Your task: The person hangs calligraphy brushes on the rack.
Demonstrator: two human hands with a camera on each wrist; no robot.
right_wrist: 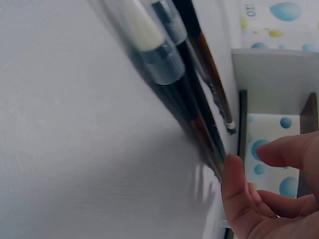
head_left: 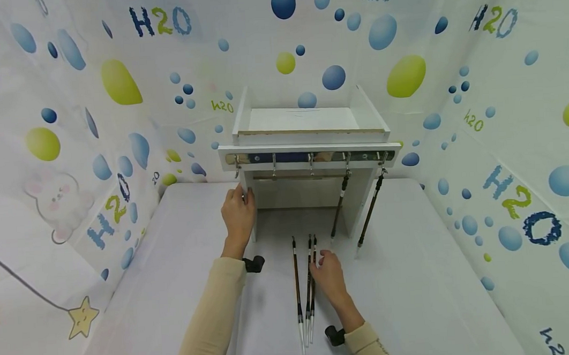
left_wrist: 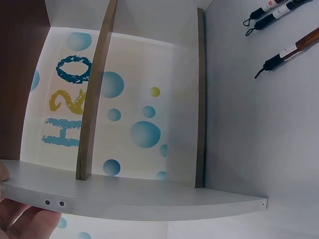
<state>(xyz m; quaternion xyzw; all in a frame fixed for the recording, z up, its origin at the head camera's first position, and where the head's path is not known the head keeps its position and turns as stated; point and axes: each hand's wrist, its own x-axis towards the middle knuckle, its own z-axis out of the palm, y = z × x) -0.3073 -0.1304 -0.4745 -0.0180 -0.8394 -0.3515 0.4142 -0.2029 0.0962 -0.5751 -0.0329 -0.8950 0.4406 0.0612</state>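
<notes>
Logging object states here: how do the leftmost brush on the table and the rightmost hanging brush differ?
The leftmost brush lies on the table, while the rightmost hanging brush hangs from a hook. The leftmost brush's pale tip points away from the rack; the rightmost hanging brush's points down. Both have brown handles with black ends.

The shelf (head_left: 311, 137) stands on the table (head_left: 415, 278) at the centre of the frame. Two hanging brushes (head_left: 370, 210) are on the right part of its hook rail (head_left: 290, 157). Three loose brushes (head_left: 297, 284) lie on the table, lower centre: one left, two close together beside it. The left hand (head_left: 238, 215) is at the shelf's left side; the right hand (head_left: 330, 278) is just right of the pair.
</notes>
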